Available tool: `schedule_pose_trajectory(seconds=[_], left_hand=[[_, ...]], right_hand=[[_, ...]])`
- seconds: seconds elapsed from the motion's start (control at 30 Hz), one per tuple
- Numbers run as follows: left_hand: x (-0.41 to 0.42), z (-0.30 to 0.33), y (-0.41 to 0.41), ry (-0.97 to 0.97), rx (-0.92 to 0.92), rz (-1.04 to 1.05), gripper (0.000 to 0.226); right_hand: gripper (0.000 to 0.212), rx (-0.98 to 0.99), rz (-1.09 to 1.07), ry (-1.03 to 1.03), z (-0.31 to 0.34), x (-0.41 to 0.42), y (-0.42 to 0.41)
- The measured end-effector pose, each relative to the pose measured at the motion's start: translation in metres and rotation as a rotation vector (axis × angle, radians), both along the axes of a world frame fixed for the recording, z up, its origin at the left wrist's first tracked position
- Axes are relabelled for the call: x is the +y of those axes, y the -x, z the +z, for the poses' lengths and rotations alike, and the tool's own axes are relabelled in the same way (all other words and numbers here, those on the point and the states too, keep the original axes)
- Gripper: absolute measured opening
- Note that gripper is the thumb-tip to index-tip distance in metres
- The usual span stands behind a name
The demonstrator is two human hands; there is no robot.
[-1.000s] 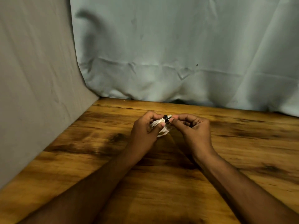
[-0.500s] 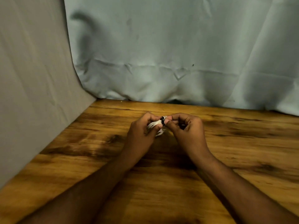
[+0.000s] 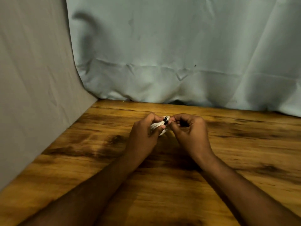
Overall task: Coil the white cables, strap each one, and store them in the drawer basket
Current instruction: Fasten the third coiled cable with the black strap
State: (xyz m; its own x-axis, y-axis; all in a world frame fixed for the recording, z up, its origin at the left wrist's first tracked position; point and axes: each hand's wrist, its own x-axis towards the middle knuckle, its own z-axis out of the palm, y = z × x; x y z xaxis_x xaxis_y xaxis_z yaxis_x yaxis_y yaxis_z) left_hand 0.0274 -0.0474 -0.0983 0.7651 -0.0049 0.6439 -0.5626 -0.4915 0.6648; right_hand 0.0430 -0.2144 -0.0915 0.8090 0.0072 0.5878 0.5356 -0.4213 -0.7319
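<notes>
While the left hand [image 3: 145, 132] grips the coiled cable [image 3: 157, 126] above the table [image 3: 244, 144], the right hand [image 3: 189, 129] pinches the black strap [image 3: 165, 120] around it. Coiling looks done; strapping seems underway. No basket is visible, so storing remains.

Table [image 3: 244, 185]: wood, stained grain, low sheen. Backdrop [image 3: 179, 46]: pale blue cloth, matt, creased. Side drape [image 3: 32, 79]: grey cloth, matt. Coiled cable [image 3: 157, 125]: white, smooth; strap [image 3: 165, 120]: black.

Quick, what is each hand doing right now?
Left hand: closed around the coiled white cable.
Right hand: fingers curled, pinching the black strap around the coil.
</notes>
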Motion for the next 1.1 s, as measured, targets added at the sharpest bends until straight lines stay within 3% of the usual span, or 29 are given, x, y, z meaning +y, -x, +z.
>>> schedule_pose_trajectory(seconds=[0.17,0.3,0.43,0.63,0.77,0.9,1.1], left_hand=[[0.002,-0.002,-0.001,-0.08,-0.048,0.044,0.015],[0.003,0.001,-0.003,-0.051,-0.071,0.092,0.018],[0.003,-0.001,-0.003,-0.069,-0.081,0.09,0.022],[0.003,0.0,-0.001,-0.166,-0.117,0.014,0.033],[0.01,-0.001,-0.004,-0.25,-0.101,-0.198,0.038],[0.005,-0.001,-0.004,-0.306,-0.113,-0.158,0.038],[-0.002,0.0,-0.004,-0.321,-0.157,-0.103,0.035]], right_hand=[[0.007,-0.123,-0.066,0.22,0.003,0.0,0.003],[0.029,-0.154,-0.106,0.317,0.008,0.003,0.008],[0.017,-0.121,-0.116,0.342,0.008,-0.001,0.01],[0.023,-0.209,-0.247,0.778,0.015,0.002,0.019],[0.028,-0.106,-0.151,0.636,0.014,-0.007,0.013],[0.037,-0.039,-0.063,0.354,0.003,-0.01,0.003],[0.044,0.0,0.024,0.09,-0.003,-0.002,0.0]])
